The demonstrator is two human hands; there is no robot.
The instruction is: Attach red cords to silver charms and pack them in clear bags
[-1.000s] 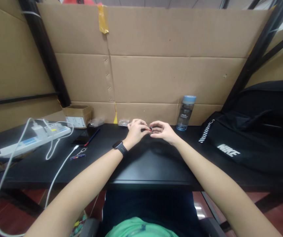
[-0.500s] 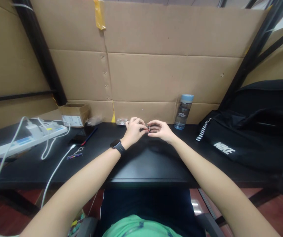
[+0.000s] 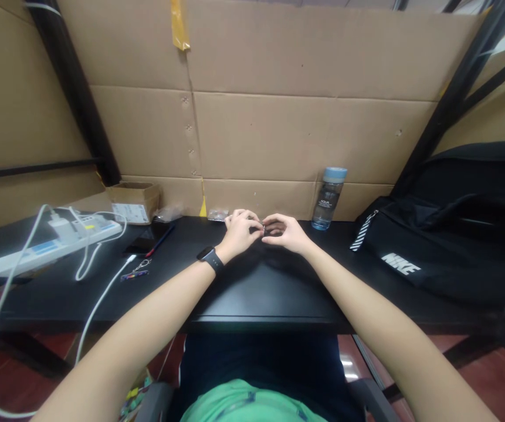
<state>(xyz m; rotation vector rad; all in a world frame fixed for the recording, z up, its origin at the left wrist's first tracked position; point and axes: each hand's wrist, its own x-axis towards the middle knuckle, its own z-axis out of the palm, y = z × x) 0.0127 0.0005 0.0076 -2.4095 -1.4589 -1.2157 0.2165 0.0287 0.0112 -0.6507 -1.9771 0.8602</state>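
Both hands meet near the back of the black table (image 3: 252, 287). Between their fingertips is a small shiny object (image 3: 264, 230), too small and too covered to name. My left hand (image 3: 240, 232), with a dark watch (image 3: 210, 258) on its wrist, pinches the object from the left. On the right, my right hand (image 3: 286, 233) curls its thumb and fingers around the object's other side. Just behind my left hand lies a clear plastic packet (image 3: 217, 215).
A water bottle (image 3: 329, 199) and a black bag (image 3: 450, 234) stand to the right. To the left are a power strip (image 3: 50, 249) with white cables, a small cardboard box (image 3: 134, 203), a phone (image 3: 142, 241), a pen (image 3: 159, 240) and keys (image 3: 140, 269). Cardboard (image 3: 278, 135) walls the back.
The hands keep nearly the same place and pose around the small object. Red shown at the fingertips earlier is no longer visible. The whole view has shifted very slightly.
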